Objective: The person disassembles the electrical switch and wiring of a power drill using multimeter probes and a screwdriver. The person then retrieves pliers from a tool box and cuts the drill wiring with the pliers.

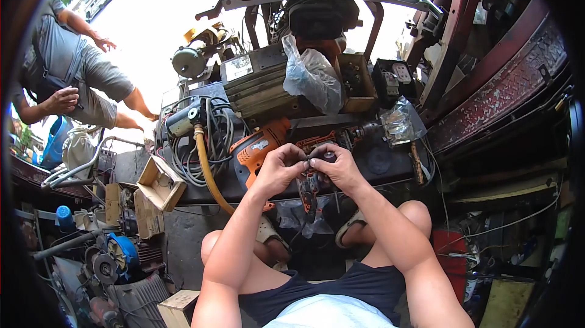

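My left hand [280, 171] and my right hand [337, 169] meet above the dark bench, fingertips pinched together. Something small and dark sits between them, too small to name. Just left of my left hand lies an orange power tool housing [253, 152]. Behind my fingers is an opened orange power drill [347, 138] with its inner parts showing, partly hidden by my hands. An orange-and-black tool part [309, 197] shows below my fingertips.
A clear plastic bag [314, 75] lies on the wooden box behind. Another bag [402, 122] is at the right. A yellow hose [207, 169], coiled cables [189, 166] and a small wooden box [159, 183] stand left. Another person [79, 63] is at the far left.
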`<state>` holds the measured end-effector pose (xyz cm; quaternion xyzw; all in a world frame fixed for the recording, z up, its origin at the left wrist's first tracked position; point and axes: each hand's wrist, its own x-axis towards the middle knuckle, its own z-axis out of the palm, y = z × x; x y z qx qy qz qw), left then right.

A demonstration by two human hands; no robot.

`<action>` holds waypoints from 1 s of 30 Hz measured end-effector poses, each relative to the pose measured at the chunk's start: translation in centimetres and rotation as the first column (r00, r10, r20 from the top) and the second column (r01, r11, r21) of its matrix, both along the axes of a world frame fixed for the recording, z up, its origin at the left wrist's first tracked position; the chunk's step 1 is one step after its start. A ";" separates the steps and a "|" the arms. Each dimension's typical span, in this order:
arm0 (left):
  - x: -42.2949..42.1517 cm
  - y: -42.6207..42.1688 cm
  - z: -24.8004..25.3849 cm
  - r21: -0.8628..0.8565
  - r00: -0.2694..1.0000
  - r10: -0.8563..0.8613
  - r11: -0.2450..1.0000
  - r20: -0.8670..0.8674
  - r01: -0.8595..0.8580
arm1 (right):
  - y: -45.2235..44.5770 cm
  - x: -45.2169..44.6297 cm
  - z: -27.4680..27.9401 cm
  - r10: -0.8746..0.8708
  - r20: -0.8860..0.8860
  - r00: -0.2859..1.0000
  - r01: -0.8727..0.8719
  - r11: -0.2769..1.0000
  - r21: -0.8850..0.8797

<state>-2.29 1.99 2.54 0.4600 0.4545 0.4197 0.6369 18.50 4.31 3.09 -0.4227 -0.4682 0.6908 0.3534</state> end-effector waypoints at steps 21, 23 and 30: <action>2.4 -3.3 -2.7 0.285 0.638 0.310 0.947 -0.705 -0.146 | 0.2 -0.5 -4.0 -0.008 0.366 0.930 -0.141 0.915 0.379; 2.6 -3.0 -2.9 0.313 0.669 0.342 0.935 -0.661 -0.169 | 0.0 -0.4 -3.7 -0.020 0.378 0.926 -0.136 0.914 0.382; 3.1 -3.0 -2.8 0.395 0.663 0.396 0.904 -0.635 -0.163 | 0.0 -0.4 -3.1 -0.026 0.394 0.919 -0.134 0.918 0.373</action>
